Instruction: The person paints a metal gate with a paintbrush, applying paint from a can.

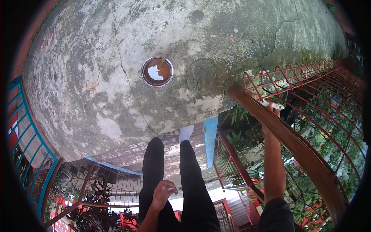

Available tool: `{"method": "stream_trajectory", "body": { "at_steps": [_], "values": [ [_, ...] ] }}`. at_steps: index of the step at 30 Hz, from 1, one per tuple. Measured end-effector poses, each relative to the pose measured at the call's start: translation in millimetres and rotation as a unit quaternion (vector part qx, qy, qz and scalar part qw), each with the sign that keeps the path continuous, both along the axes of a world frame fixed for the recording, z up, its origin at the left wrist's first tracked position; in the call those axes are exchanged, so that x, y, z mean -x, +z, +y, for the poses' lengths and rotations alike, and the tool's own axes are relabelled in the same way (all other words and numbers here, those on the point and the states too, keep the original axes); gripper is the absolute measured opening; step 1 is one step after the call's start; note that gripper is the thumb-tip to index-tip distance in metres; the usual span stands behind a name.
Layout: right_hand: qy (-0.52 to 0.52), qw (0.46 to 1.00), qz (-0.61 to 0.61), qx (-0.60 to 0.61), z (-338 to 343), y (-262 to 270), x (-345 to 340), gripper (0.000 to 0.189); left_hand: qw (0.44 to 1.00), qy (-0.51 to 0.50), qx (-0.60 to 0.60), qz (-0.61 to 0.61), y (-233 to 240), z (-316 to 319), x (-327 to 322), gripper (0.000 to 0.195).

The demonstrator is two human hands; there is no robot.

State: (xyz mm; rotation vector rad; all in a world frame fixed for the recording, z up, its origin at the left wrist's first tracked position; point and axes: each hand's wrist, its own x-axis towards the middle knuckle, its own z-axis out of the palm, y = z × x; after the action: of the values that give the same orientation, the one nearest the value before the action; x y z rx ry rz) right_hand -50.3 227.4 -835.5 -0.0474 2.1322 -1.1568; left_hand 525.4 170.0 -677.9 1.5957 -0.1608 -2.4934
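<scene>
My right hand (272,109) grips a pale handle with a hole near its end, likely a paintbrush (276,106). It is beside the brown metal post (278,127) and below the red wire fence (285,76); the post partly hides the fingers and the tool's far end. In front of my thighs, my left hand (164,192) hangs with its fingers curled; whether anything is inside them cannot be told. A round open can (143,78) of brown paint rests on the stained concrete floor (116,110), with a thin brown stick or brush handle leaning at its upper rim.
A turquoise metal railing (27,113) curves along the left. Red-brown railings (234,150) and leafy plants (307,185) lie at the lower right. The concrete ends at an edge by my feet, with brick paving (171,149) beyond. Two small orange flakes lie left of the can.
</scene>
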Motion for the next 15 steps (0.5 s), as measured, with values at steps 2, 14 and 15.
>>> {"method": "stream_trajectory", "body": {
  "at_steps": [2, 14, 15],
  "values": [
    [-0.057, 0.998, 0.017, -0.003, 43.8, -2.7, 29.1, 0.048, 1.0, 0.002, -0.004, 0.009, -4.3, 3.7, 4.8, 0.046],
    [-0.194, 0.729, -0.493, 0.433, 35.6, -70.5, 11.8, 0.049, 0.999, 0.014, -0.034, 0.021, -17.3, 12.0, 10.1, 0.042],
    [-0.2, 0.758, -0.446, 0.432, 26.3, -79.4, 0.0, 0.046, 0.999, 0.011, -0.032, 0.02, -15.9, 11.5, 9.6, 0.042]
  ]
}}
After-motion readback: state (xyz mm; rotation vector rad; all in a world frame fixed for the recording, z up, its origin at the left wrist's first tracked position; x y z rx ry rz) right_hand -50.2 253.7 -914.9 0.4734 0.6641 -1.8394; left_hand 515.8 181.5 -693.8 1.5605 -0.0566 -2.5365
